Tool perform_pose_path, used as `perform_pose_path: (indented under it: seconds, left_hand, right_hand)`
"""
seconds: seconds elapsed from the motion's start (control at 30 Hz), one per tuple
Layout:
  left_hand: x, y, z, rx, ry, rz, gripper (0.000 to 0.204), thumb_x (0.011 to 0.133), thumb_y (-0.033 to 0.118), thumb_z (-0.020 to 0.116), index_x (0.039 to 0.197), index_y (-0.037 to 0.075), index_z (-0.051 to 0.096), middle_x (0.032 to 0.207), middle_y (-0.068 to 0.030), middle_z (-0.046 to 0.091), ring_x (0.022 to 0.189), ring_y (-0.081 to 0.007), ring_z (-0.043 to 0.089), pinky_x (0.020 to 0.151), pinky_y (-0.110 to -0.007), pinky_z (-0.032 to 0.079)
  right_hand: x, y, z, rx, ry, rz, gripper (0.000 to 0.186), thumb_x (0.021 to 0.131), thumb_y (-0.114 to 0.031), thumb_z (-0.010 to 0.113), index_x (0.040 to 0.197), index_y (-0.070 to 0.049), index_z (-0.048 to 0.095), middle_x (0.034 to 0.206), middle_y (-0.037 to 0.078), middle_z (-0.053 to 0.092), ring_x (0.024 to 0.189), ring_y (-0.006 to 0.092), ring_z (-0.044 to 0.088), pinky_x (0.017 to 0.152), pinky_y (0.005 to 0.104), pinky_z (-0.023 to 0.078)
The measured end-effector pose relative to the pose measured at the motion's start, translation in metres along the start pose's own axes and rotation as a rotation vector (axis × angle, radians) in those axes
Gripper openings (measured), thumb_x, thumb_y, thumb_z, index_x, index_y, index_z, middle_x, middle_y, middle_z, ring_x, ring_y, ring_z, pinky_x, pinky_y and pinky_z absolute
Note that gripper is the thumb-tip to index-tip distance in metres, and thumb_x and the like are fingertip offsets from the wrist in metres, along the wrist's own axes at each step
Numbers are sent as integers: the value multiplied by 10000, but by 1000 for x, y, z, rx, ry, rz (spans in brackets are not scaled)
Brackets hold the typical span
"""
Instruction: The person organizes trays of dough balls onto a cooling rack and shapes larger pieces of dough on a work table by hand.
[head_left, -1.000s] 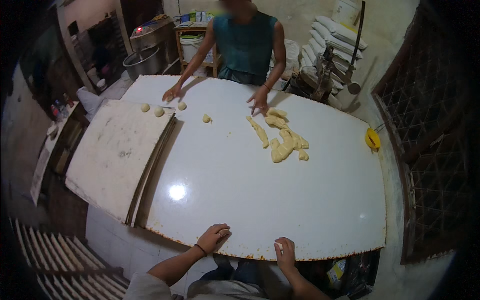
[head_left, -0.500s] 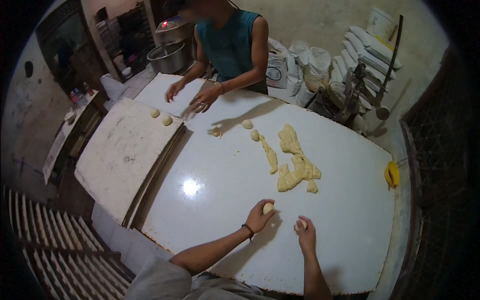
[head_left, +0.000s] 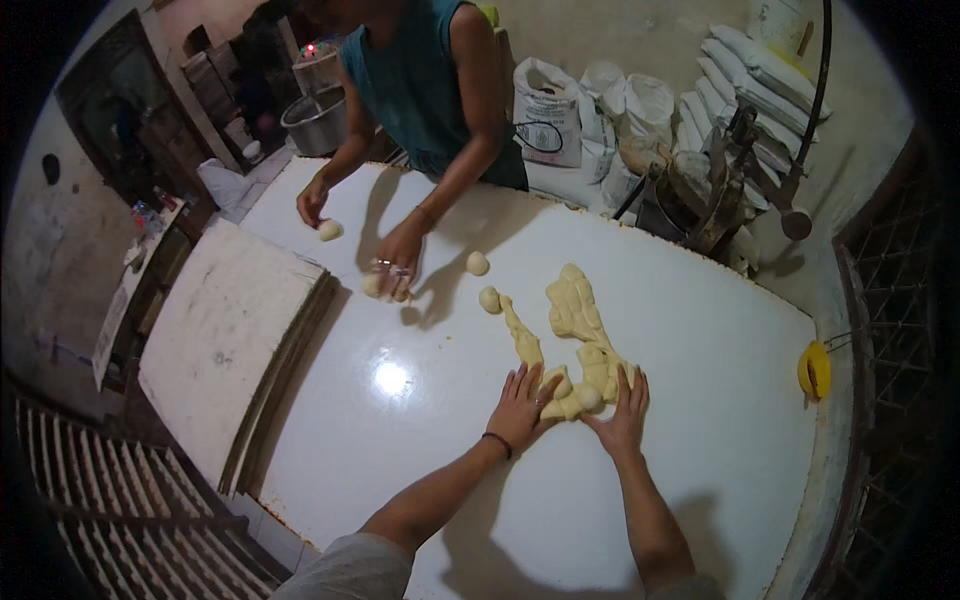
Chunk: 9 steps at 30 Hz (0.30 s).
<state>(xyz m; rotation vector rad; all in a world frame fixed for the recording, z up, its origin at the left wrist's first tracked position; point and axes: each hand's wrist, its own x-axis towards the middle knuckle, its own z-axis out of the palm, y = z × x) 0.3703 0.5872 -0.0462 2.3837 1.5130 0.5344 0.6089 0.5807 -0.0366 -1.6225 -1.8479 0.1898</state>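
My left hand lies with fingers spread at the left edge of a patch of pale yellow dough pieces. At its right edge rests my right hand, its fingers stretched out and thumb apart. Between the two hands, a smooth dough ball sits on the patch, with a rounded dough lump beside my left fingers. Farther off lie a bigger dough slab with cut lines, a narrow dough strip and two dough balls, one beyond the other.
Across the white table, a person in a teal top has one hand at a dough ball and the other over more dough. Stacked boards lie at left. A yellow ring-shaped thing is at the right edge; sacks stand behind.
Both my hands have moved forward to the dough patch and opened from the balls they held. The co-worker's hands are now at dough balls, and two balls are gone from the boards.
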Motion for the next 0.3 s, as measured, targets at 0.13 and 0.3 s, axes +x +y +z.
perform_pose_path:
  seconds: [0.13, 0.3]
  left_hand:
    - [59, -46, -19, -490, 213, -433, 461, 1031, 372, 670, 1381, 74, 632, 1082, -161, 729, 1076, -321, 654, 921, -447, 535]
    - [112, -36, -93, -953, 570, -366, 318, 1061, 331, 663, 1201, 48, 700, 957, -94, 794, 802, -195, 740, 773, -336, 583]
  right_hand:
    - [71, -62, 40, 123, -101, 315, 637, 816, -258, 908, 1334, -41, 608, 1343, 195, 639, 1263, 372, 585, 1072, 522, 463]
    - [141, -97, 53, 793, 75, 546, 449, 936, -329, 827, 1254, -70, 644, 1219, 128, 741, 1097, 313, 691, 978, 483, 520]
